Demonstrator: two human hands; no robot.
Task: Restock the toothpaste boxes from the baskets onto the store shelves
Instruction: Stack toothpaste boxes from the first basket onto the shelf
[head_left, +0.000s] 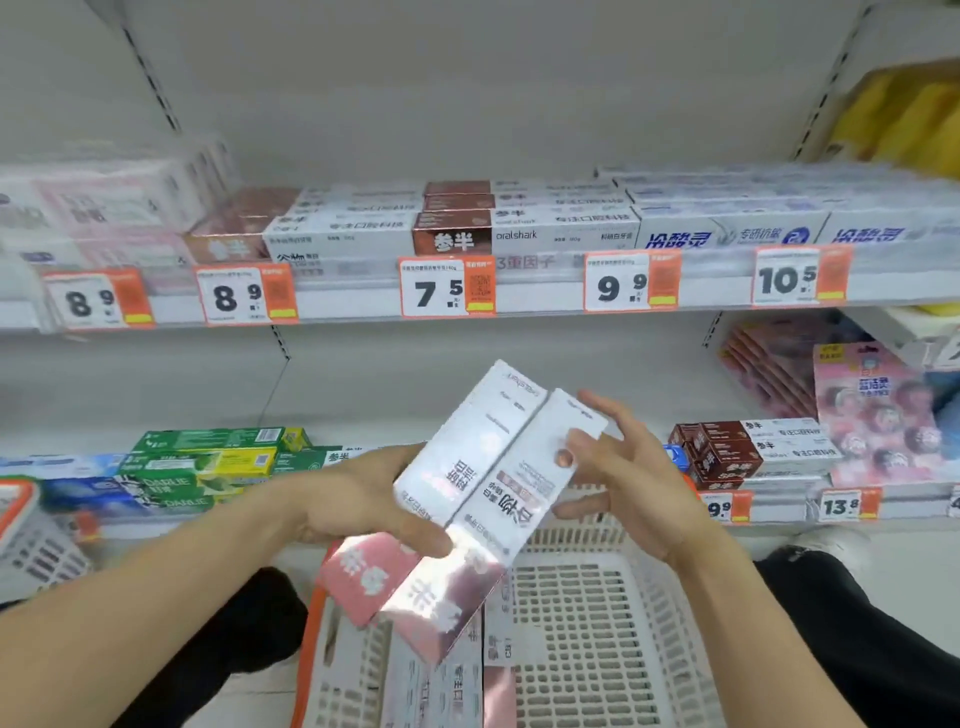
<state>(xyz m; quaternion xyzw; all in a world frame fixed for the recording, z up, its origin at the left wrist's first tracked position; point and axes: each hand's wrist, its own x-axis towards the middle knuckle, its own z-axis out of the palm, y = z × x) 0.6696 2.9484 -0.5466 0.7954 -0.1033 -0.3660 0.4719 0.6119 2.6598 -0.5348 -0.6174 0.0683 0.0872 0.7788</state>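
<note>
Left hand (358, 499) grips two long toothpaste boxes (467, 499) side by side, tilted, above a white basket (623, 613) holding more boxes; right hand (628, 467) lies open, thumb pressed to the right-hand box's face. Beyond — lower shelf (779, 512): green DARLIE cartons (197, 467) left, brown-ended boxes (727, 452) right, tags 9.9 and 13.8. Upper shelf (545, 299): "oralshark" boxes (524, 231), tags 8.9, 8.9, 7.5, 9.9, 10.5.

2 white-and-pink toothpaste boxes (470, 493) sit side by side, tilted up to the right, directly above the white basket (597, 623). More boxes (457, 680) lie flat inside the basket's left part. Beyond the basket, rows of boxes fill the upper shelf (467, 306) and the lower shelf (779, 512).
</note>
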